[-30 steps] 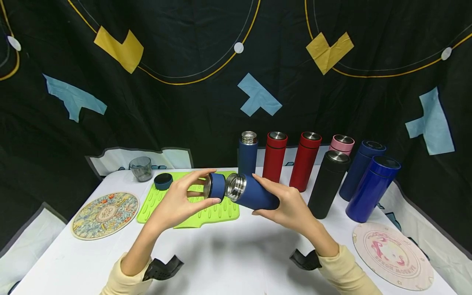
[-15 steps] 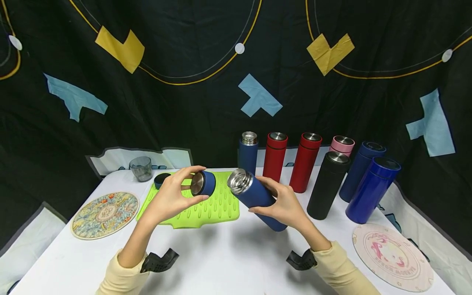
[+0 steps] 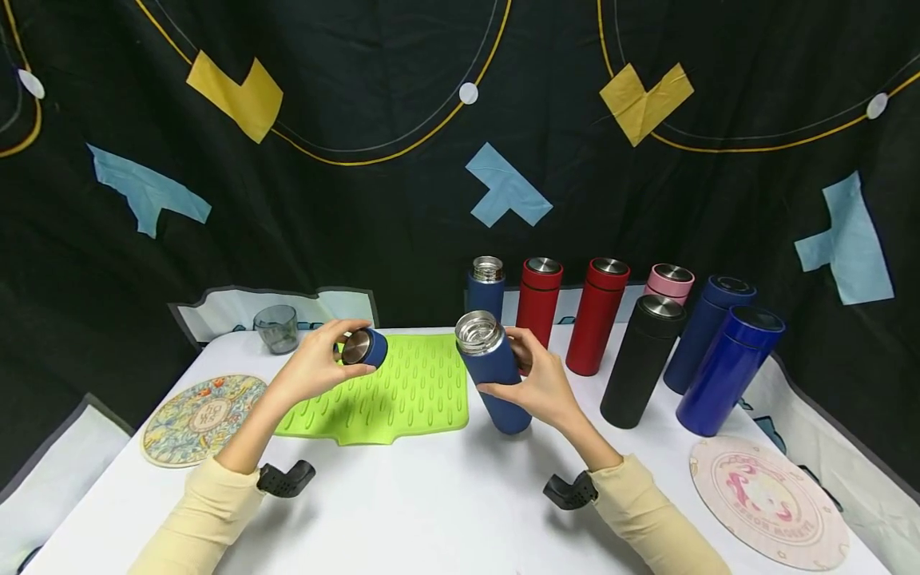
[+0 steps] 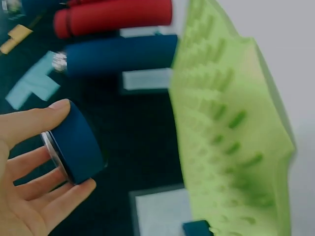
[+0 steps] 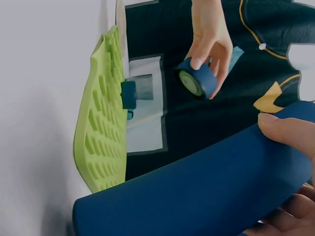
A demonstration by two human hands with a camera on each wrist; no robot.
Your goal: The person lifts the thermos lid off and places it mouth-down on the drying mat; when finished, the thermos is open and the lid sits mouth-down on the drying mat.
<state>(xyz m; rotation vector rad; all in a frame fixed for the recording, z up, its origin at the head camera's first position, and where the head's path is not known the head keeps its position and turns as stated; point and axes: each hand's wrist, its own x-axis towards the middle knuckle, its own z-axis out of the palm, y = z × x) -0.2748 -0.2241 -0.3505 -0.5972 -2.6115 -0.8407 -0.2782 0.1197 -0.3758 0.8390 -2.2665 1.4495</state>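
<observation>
My left hand (image 3: 314, 363) pinches a blue lid (image 3: 376, 349) with a steel top between thumb and fingers, above the green draining mat (image 3: 424, 391). In the right wrist view the lid's pale round underside shows. My right hand (image 3: 535, 379) grips an uncapped blue thermos (image 3: 499, 375), slightly tilted, its steel mouth facing up. The thermos base is close over the white table, right of the mat. Another blue lid (image 5: 128, 95) lies on the mat, mostly hidden behind my left hand in the head view.
Behind the held thermos stands another uncapped blue thermos (image 3: 485, 297). Two red thermoses (image 3: 539, 299), a black one (image 3: 642, 363), a pink one (image 3: 668, 281) and two blue ones (image 3: 729, 371) stand on the right. Round mats (image 3: 204, 419) lie either side; a glass (image 3: 276, 329) is back left.
The lid in my left hand has come away from the thermos mouth and moved left over the mat. My right hand has turned the thermos from near horizontal to nearly upright and lowered it.
</observation>
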